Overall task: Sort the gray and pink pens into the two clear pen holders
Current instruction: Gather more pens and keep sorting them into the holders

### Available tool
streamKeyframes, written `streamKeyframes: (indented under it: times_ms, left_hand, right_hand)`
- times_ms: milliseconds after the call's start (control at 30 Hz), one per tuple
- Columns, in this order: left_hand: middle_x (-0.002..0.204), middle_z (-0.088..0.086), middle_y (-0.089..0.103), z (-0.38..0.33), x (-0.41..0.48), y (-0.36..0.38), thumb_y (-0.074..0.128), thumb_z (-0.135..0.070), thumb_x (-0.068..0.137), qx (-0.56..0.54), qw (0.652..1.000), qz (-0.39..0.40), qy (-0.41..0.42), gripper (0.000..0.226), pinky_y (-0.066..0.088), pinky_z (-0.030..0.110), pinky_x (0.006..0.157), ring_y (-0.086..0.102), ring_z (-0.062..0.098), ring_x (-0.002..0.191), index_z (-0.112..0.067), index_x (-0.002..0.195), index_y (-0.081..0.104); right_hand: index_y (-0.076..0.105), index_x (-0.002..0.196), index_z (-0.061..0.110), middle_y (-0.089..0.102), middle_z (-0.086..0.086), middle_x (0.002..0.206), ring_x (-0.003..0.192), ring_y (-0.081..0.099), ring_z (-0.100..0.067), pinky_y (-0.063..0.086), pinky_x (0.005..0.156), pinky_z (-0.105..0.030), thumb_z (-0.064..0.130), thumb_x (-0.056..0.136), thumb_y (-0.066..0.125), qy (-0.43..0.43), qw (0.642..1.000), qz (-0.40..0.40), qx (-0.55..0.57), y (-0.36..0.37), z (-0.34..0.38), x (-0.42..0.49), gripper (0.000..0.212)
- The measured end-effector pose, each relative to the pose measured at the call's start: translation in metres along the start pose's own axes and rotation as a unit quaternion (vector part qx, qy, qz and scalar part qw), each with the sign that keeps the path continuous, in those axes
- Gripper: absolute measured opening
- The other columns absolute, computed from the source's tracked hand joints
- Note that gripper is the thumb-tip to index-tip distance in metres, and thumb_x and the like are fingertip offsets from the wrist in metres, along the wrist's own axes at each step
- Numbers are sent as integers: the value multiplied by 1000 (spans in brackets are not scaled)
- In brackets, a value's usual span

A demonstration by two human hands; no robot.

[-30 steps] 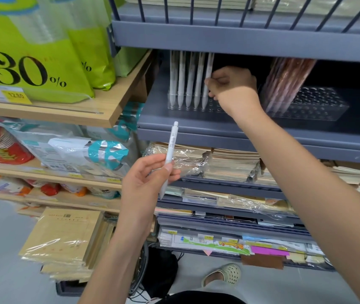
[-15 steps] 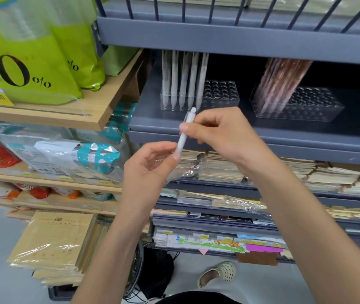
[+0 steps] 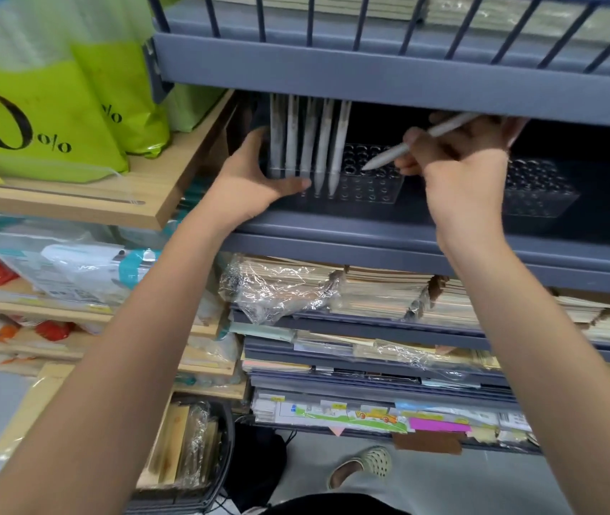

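Note:
Two clear pen holders stand on the blue-grey shelf. The left holder [image 3: 366, 184] has several gray pens [image 3: 323, 143] standing upright in its left rows. My left hand [image 3: 255, 176] grips the left end of that holder, thumb along its front. My right hand [image 3: 459, 161] pinches one gray pen [image 3: 400, 148], which slants with its tip down over the holder's empty holes. The right holder [image 3: 541, 187] is partly behind my right hand; the pink pens are hidden.
The shelf above [image 3: 370, 72] hangs low over the holders. A wooden shelf [image 3: 121, 202] with green packs [image 3: 47, 105] is on the left. Stacks of wrapped notebooks [image 3: 351, 291] fill the shelves below. A shoe [image 3: 364, 464] shows on the floor.
The gray pen passed from my left hand to my right, which carried it up over the left holder. My left hand moved up and took hold of that holder's left end.

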State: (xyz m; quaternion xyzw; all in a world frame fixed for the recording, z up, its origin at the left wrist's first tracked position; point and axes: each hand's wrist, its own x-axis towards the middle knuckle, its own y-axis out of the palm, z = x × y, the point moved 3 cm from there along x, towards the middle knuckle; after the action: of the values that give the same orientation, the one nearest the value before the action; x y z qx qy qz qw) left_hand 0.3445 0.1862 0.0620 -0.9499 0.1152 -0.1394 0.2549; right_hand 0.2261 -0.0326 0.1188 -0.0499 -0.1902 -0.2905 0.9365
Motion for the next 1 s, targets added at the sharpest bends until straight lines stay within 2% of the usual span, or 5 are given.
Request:
streamKeyframes:
  times_ms: [267, 367, 433, 600, 1000]
  left_hand:
    - [133, -7, 64, 7, 13, -3, 86, -50, 70, 43, 999, 24, 17, 84, 38, 17, 99, 54, 8, 125, -24, 142, 53]
    - [134, -7, 64, 7, 13, -3, 84, -50, 72, 42, 998, 34, 16, 82, 37, 17, 99, 53, 8, 126, -24, 143, 53]
    - [134, -6, 64, 8, 13, -3, 84, -50, 72, 39, 999, 35, 15, 81, 38, 20, 103, 53, 9, 127, -24, 143, 53]
    - [131, -7, 66, 9, 13, -2, 83, -49, 73, 29, 999, 39, 19, 78, 40, 32, 111, 55, 10, 126, -25, 141, 54]
    - [130, -9, 67, 14, 14, -1, 82, -55, 71, 26, 999, 38, 3, 81, 41, 37, 112, 56, 12, 126, -29, 142, 53]
  right_hand:
    - [64, 50, 28, 64, 25, 54, 69, 62, -2, 54, 87, -32, 7, 88, 60, 7, 993, 4, -118, 29, -16, 39, 43]
    - [61, 47, 55, 62, 22, 56, 63, 54, 2, 41, 64, -4, 22, 92, 59, -7, 979, 39, -199, 41, -15, 41, 56]
    - [62, 46, 52, 56, 18, 60, 55, 49, 2, 33, 49, 0, 18, 91, 56, -8, 969, 54, -240, 45, -18, 45, 56]
    - [63, 107, 8, 65, -17, 106, 94, 62, -31, 48, 71, -29, 15, 93, 52, 11, 942, 93, -323, 57, -24, 55, 20]
    - [57, 128, 11, 63, -17, 112, 82, 56, -25, 32, 63, -20, 17, 96, 49, -25, 915, 115, -385, 68, -35, 55, 34]
